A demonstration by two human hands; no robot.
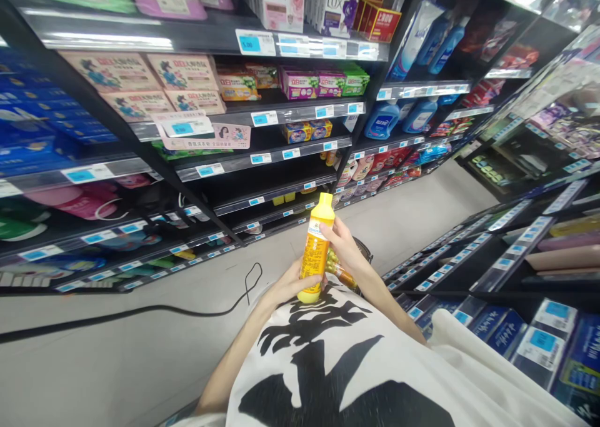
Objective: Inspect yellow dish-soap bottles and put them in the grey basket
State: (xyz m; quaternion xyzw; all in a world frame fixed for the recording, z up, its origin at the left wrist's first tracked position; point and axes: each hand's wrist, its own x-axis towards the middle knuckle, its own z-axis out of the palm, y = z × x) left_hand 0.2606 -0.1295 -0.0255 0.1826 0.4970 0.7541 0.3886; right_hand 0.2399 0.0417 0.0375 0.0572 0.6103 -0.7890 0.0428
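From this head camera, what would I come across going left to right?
Stacked pink boxes → left hand → yellow bottle, held in both hands → right hand → blue boxes on the lower-right shelf.

Between the bottle (313, 261) and the front shelves (276, 205) I can see open floor (281, 247), so the left hand (296, 282) could pass outward there, above a black cable (187, 309) that bends up nearby. The right hand (344, 244) is more cramped: goods (345, 277) crowd in just beside it, and the other shelves (490, 274) flank that arm. Across the aisle, one low, dark shelf gap (269, 172) would admit a hand; higher up, a pink card (229, 137) juts out, partly screening the ledge below.
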